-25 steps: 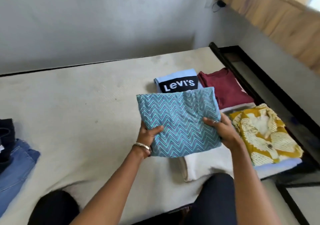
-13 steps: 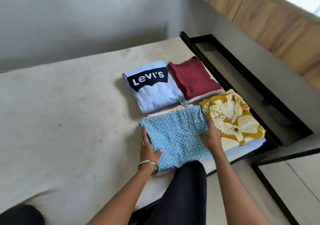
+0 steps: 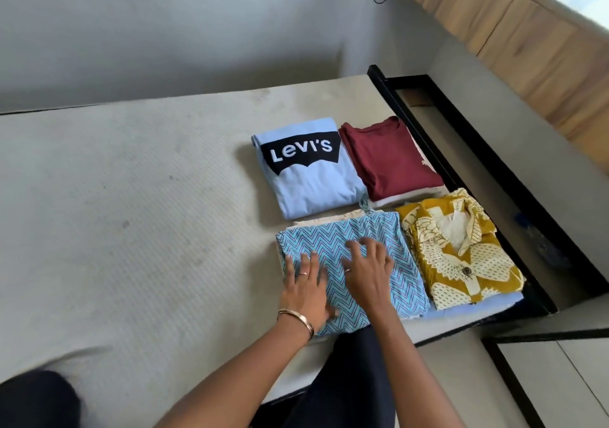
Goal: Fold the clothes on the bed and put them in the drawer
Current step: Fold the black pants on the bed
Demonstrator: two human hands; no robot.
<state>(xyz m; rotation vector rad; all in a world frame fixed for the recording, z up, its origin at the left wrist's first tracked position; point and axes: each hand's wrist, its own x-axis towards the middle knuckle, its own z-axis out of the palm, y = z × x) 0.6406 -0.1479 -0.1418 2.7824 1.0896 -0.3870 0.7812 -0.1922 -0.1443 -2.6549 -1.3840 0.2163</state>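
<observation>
Both hands, my left hand [image 3: 304, 287] and right hand [image 3: 369, 267], flat with fingers spread on the chevron garment [image 3: 349, 262], atop a pile at the bed [image 3: 131, 213] edge; risk: careless lifting unfolds it, pile slides off.

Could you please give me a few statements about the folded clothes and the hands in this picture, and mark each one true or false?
1. Both hands, the left hand and the right hand, lie flat on the folded blue zigzag-patterned garment. True.
2. The folded light blue T-shirt with a black Levi's logo lies to the right of the folded maroon T-shirt. False: it lies to its left.
3. The folded mustard-yellow and cream printed shirt lies beside the zigzag garment, on its right. True.
4. The left wrist is bare. False: it wears a thin metal bangle.
</observation>
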